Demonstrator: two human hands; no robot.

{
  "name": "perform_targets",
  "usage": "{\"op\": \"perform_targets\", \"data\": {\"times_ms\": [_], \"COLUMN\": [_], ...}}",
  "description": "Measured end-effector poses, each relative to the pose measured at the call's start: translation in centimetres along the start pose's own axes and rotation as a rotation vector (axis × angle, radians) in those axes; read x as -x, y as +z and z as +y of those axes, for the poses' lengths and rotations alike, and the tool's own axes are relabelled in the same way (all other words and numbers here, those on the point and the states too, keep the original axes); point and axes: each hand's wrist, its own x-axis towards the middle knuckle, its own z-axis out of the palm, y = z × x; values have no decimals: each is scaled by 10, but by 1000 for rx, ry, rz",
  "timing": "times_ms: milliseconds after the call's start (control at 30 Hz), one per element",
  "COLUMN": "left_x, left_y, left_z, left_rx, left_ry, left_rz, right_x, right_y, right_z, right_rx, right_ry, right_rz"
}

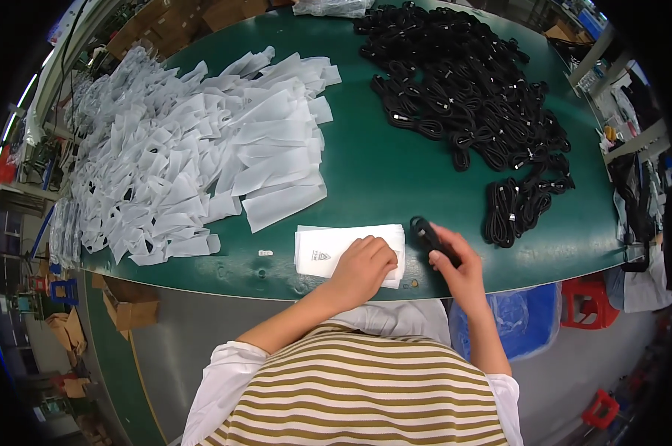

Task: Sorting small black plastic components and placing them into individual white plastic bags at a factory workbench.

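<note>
A small stack of flat white paper-like bags (317, 256) lies at the near edge of the green table in front of me. My left hand (364, 269) rests on the right part of this stack, its fingers curled and pinching at the top bag; the fingertips are partly hidden. Just to the right, my right hand (459, 266) is closed around a coiled black cable (425, 234), held beside the right end of the stack. The cable's coil points up and to the left out of the fingers.
A large heap of filled white bags (172, 163) spreads over the table's left side. Many bundled black cables (470, 89) cover the right. A small white label (265, 253) lies left of the stack. Below the right edge stand a blue bin (548, 320) and a red stool (589, 305).
</note>
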Motion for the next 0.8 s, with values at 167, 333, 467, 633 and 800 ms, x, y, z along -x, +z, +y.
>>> {"op": "perform_targets", "data": {"times_ms": [167, 333, 467, 633, 800], "left_x": [3, 2, 3, 1, -2], "left_y": [-6, -4, -7, -14, -25], "left_z": [3, 2, 8, 13, 15], "left_rx": [346, 451, 525, 328, 221], "left_ry": [-316, -251, -143, 68, 54], "left_rz": [44, 143, 146, 82, 152], "right_x": [21, 25, 21, 23, 19], "right_y": [-1, 0, -3, 6, 18], "right_z": [-15, -15, -11, -12, -8], "right_rx": [651, 822, 707, 129, 414], "right_ry": [-439, -535, -368, 393, -427], "right_rz": [-53, -152, -244, -220, -169]}}
